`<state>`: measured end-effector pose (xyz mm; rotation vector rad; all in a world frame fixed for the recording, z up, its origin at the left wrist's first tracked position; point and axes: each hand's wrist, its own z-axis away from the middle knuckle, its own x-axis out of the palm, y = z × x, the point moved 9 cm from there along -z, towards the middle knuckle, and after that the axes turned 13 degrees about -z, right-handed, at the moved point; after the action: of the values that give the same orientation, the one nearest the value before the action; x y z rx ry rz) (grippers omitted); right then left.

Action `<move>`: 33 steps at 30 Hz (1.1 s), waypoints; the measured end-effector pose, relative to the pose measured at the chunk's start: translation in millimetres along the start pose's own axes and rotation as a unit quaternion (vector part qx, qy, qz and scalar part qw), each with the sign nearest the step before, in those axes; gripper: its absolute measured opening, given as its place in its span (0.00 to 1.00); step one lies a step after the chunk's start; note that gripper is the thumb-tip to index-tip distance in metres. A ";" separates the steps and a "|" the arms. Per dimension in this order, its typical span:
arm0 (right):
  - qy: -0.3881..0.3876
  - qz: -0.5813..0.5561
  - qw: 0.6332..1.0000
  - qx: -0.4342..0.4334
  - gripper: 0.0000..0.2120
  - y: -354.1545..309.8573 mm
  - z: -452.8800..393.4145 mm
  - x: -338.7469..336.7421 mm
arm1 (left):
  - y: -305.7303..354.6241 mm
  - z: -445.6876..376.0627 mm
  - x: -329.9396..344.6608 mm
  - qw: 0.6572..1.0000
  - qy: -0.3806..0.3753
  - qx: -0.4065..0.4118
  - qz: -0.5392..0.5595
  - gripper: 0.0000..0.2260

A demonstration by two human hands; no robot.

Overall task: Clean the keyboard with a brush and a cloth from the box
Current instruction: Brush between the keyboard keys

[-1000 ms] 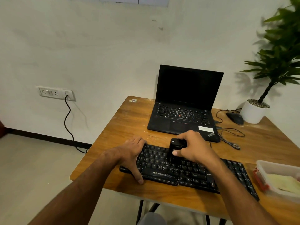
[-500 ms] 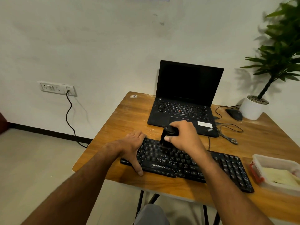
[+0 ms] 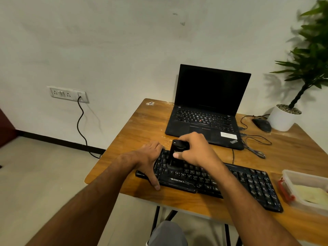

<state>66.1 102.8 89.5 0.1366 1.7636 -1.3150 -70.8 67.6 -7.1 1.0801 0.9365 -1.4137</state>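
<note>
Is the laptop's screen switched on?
No, the laptop stands open behind the keyboard, but its screen is completely dark and shows no picture.

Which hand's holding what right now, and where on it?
Right hand grips the black brush round its upper body. Left hand steadies the keyboard at its left end.

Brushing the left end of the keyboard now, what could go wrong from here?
1. The keyboard lies near the table front edge; the left hand braces only its left end, so hard strokes may push it off.
2. The right hand grips the brush close to the laptop; swept dust may land there.
3. The keyboard's cable could snag.
</note>
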 end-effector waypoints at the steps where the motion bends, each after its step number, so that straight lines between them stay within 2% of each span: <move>1: 0.020 -0.007 1.000 -0.010 0.10 -3.0 -2.9 -2.8 | -0.1 0.3 -0.4 1.000 0.002 0.000 0.002 0.57; 4: 0.032 -0.004 0.999 -0.010 0.11 -6.3 -3.8 7.4 | 0.1 0.7 0.6 1.000 0.005 0.002 -0.001 0.56; 9: -0.062 0.023 0.998 0.014 0.10 -0.9 -0.8 17.5 | 1.1 0.4 -0.9 1.000 0.003 0.004 -0.007 0.55; 14: 0.017 0.010 1.000 0.000 0.09 -3.4 -7.9 -1.8 | 1.3 1.6 -0.4 1.000 -0.001 0.006 0.005 0.56; 20: -0.041 0.042 0.998 -0.014 0.09 -5.4 2.6 22.6 | 2.6 1.5 -1.7 1.000 -0.005 -0.001 -0.009 0.55; 22: -0.036 0.026 0.999 -0.003 0.09 -3.8 -1.6 11.8 | 2.8 1.3 -1.8 1.000 -0.004 0.002 -0.005 0.56; 25: 0.019 0.000 1.000 0.001 0.09 1.3 -6.3 -3.8 | 1.8 2.3 -1.4 1.000 -0.003 0.004 0.006 0.57; 31: -0.043 0.004 0.999 0.007 0.09 11.7 8.5 12.9 | 0.7 0.4 1.2 1.000 -0.012 0.000 0.001 0.58; 33: -0.036 -0.016 0.999 0.014 0.09 16.2 4.8 2.1 | 0.5 0.2 1.4 1.000 -0.012 0.002 -0.002 0.58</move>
<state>76.7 105.0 76.4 0.0761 1.6940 -1.3517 -70.3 67.0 -8.4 1.0628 0.9180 -1.4296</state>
